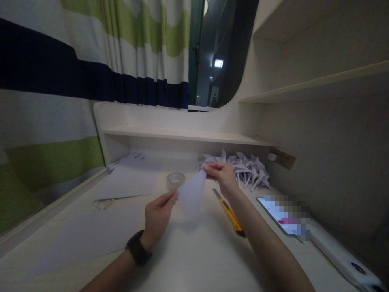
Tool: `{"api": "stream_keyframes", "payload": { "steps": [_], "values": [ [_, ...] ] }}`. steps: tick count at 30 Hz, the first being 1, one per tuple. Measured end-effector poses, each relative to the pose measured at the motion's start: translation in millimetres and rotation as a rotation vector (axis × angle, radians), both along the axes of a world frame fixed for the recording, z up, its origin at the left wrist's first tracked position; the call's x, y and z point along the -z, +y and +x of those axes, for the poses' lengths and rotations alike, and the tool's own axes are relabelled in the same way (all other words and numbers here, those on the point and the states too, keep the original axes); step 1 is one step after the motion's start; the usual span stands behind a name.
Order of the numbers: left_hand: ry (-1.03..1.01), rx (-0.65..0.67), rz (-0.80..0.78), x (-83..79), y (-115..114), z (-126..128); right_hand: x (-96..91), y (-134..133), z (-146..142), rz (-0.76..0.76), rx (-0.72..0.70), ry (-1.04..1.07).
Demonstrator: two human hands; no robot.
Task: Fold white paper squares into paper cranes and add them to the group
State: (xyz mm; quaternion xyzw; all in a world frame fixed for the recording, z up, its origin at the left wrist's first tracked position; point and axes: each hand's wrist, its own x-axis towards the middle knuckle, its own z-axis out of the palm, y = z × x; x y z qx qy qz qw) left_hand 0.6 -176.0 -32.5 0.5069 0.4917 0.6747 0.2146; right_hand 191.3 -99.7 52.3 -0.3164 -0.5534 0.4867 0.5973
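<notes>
A white piece of paper (192, 194), triangular in outline, is held up over the desk between both hands. My left hand (159, 213), with a black watch on its wrist, pinches the paper's left corner. The upper right corner is pinched between the fingertips of my right hand (221, 175). Just behind the paper lies a roll of clear tape (175, 180). A yellow utility knife (230, 215), its blade extended, rests beneath my right forearm. Behind my right hand sits a pile of folded white paper pinwheels (251, 168).
White paper sheets (127, 176) lie at the left, with another sheet (88, 235) nearer the front. A lit phone (279, 215) and a white rectangular device (340, 251) are along the right side. A low shelf (188, 136) spans the back, and a plug sits in the wall socket (282, 158).
</notes>
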Motion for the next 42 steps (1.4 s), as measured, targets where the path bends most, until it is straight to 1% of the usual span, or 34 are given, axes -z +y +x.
{"api": "stream_keyframes", "payload": {
  "steps": [8,15,20,24,27,31,35,38,42],
  "values": [
    [-0.009,-0.006,-0.005,4.7,2,-1,-2.0,-2,0,-0.026,0.0,0.018],
    [0.011,0.02,0.011,0.1,-2,0,-5.1,-5,0,-0.081,0.043,0.092],
    [0.012,0.021,0.01,-1.7,-3,1,-2.9,-3,-1,-0.06,0.062,0.081],
    [0.014,0.015,-0.018,-1.5,-2,0,-0.8,-1,-1,-0.076,0.063,0.086],
    [0.004,0.019,-0.022,-1.9,-1,0,-2.6,-3,-1,-0.101,0.059,0.098],
    [-0.013,0.019,-0.007,-5.2,-4,1,-4.9,-5,-1,-0.104,0.098,0.096],
    [-0.018,0.006,-0.011,-8.4,-5,1,0.0,-5,-5,-0.081,0.07,0.064],
    [-0.026,-0.017,-0.025,-8.1,-4,-1,5.7,-4,-9,-0.133,0.04,0.029],
    [-0.046,-0.018,-0.048,-5.9,-2,-2,7.5,-5,-12,-0.172,0.054,0.035]
  ]
}}
